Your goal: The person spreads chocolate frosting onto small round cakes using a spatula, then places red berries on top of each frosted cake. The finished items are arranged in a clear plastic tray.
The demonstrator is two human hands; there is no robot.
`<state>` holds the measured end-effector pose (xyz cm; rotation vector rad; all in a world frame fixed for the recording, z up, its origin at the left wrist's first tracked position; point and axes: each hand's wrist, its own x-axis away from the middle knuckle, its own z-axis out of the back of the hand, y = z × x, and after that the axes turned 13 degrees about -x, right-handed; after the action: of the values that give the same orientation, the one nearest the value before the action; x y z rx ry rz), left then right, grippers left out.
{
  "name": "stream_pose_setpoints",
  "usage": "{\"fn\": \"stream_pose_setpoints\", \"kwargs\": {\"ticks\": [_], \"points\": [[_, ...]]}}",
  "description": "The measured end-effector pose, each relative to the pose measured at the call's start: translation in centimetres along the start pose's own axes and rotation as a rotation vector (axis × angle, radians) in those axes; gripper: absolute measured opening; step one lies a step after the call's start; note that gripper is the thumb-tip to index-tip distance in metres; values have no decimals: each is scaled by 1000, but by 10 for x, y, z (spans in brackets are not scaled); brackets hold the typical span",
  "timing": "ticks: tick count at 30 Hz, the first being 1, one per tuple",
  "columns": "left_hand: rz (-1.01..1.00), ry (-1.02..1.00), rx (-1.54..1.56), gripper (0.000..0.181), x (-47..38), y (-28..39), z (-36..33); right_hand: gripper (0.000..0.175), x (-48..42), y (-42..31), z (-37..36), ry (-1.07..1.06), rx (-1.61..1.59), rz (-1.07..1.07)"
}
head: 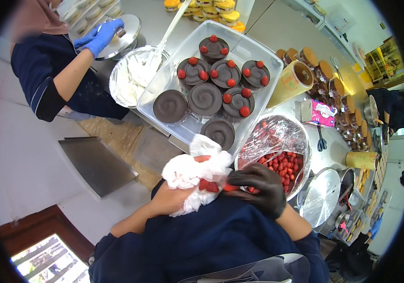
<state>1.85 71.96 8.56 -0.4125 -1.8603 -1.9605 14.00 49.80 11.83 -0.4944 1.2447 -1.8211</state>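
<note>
My bare left hand [175,200] holds a crumpled wad of white tissue paper [182,173] with red patches on it. My right hand [264,189], in a black glove, is blurred; a strawberry [229,187] shows at its fingertips, close beside the tissue. Past my hands lies a clear plastic bin [274,65] of round chocolate cakes in clear cups. Several cakes, such as the far one [214,49], bear three strawberries each; the nearer ones, like the front cake [218,132], have bare swirled tops. Beside my right hand a bowl of strawberries [283,166] is partly covered with plastic wrap [276,132].
A co-worker's blue-gloved hands [103,37] work at a turntable [131,26]. White cream fills a bowl [126,79] with a spatula [173,26]. To the right are a film roll [288,85], a tissue pack [318,112], scissors [321,141], a round metal lid [320,198] and stacked jars [336,88].
</note>
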Motion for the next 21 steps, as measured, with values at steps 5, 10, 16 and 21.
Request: {"fn": "stream_pose_setpoints", "kwargs": {"ticks": [5, 10, 16, 21], "points": [[37, -26, 254, 37, -1, 18, 37, 28, -80, -19, -30, -53, -183, 1], [44, -118, 368, 41, -14, 9, 83, 25, -137, 19, -11, 246, -488, -317], [180, 72, 522, 44, -39, 0, 131, 22, -200, 107, -11, 337, 274, -337], [-22, 75, 572, 42, -55, 5, 161, 20, -204, 122, -19, 297, 472, -274]]}}
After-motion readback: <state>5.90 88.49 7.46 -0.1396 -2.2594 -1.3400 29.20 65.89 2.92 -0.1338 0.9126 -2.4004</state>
